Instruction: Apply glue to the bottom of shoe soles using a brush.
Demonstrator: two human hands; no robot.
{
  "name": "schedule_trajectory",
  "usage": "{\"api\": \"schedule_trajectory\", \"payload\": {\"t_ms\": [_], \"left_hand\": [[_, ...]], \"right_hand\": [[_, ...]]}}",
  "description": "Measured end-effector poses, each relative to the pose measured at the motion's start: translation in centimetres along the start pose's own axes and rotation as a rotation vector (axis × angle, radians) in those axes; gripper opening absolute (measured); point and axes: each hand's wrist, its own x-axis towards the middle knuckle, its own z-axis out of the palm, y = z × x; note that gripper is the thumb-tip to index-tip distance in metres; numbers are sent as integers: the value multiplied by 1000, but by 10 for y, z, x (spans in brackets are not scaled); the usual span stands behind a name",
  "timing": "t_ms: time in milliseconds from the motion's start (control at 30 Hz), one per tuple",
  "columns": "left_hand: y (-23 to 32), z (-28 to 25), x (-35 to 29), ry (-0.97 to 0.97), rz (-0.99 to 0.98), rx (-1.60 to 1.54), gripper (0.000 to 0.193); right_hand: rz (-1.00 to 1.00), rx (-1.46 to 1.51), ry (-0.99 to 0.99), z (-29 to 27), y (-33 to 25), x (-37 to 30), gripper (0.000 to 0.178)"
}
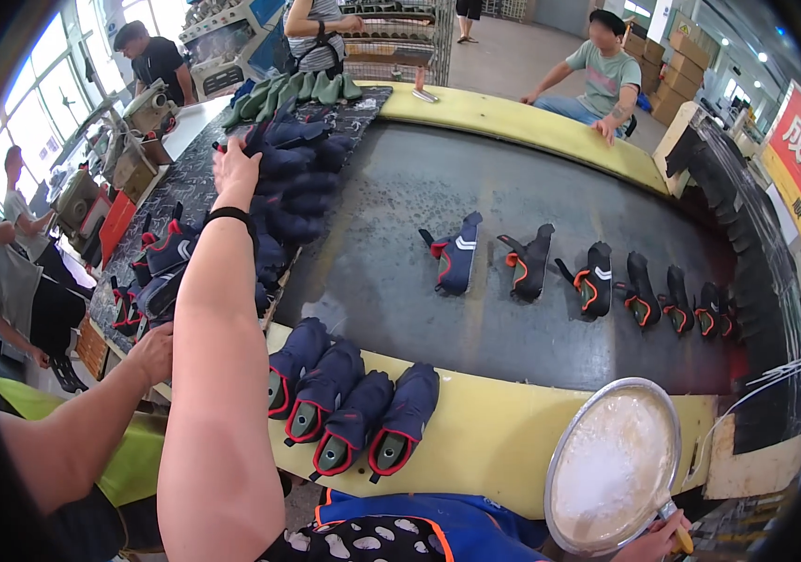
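Fingers of the left hand are resting on the near-left side of a pile of dark blue shoes; whether they are grasping one, the inspector cannot tell. The right hand, partly cut off by the lower edge, is gripping the handle of a round pan, which is showing a metal rim and a whitish inner surface. The pan is overlapping the near yellow ledge in this view.

The pile is lying on a patterned table, with green lasts standing beyond it. Close by the left forearm, a co-worker's hand is resting at the table's near end, beside more dark shoes with red trim.

Four red-edged shoes are lying side by side on the near ledge. On the grey belt, a row of dark shoes is leading toward a black curtain at right. Across the belt, a seated person is resting a hand on the far yellow ledge.
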Motion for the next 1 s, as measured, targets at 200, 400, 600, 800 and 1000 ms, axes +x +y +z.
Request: {"api": "schedule_trajectory", "payload": {"t_ms": [200, 400, 600, 800, 1000], "left_hand": [[-13, -12, -24, 142, 433, 358, 18], [33, -29, -54, 190, 701, 407, 35], [104, -59, -155, -86, 654, 138, 50], [120, -116, -306, -723, 270, -648, 55], [53, -103, -438, -810, 503, -289, 50]], "right_hand": [[106, 160, -9, 2, 17, 14, 17], [21, 182, -33, -10, 29, 19, 19], [106, 397, -141, -30, 27, 13, 16], [109, 557, -202, -43, 15, -5, 15], [184, 617, -216, -50, 30, -20, 7]]}}
